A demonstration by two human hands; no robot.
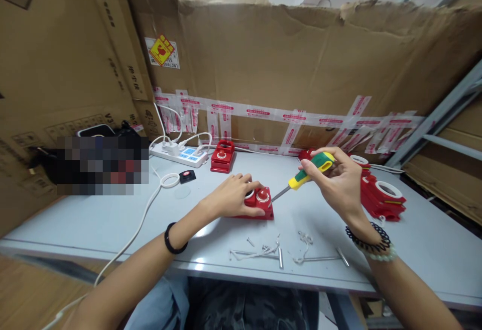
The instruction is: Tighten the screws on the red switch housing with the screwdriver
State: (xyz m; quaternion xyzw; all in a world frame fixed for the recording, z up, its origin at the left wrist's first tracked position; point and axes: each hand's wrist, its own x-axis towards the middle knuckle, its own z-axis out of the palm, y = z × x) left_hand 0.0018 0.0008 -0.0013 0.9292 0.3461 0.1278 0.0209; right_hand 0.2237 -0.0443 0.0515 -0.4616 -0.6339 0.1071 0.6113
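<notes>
My left hand presses down on a red box-like device lying on the table, its fingers wrapped over the top and the thumb along the near side. Part of the device is hidden under the palm. My right hand grips a screwdriver with a green and yellow handle. Its shaft slants down to the left, and the tip is at the right end of the device, beside a round fitting. Whether the tip sits in a screw I cannot tell. Nearer me lie several loose screws and a T-shaped metal rod with white string.
Another T-shaped rod lies near the front edge. Red devices stand at the back and right. A power strip trails a white cable over the left side. Tall cardboard walls the back.
</notes>
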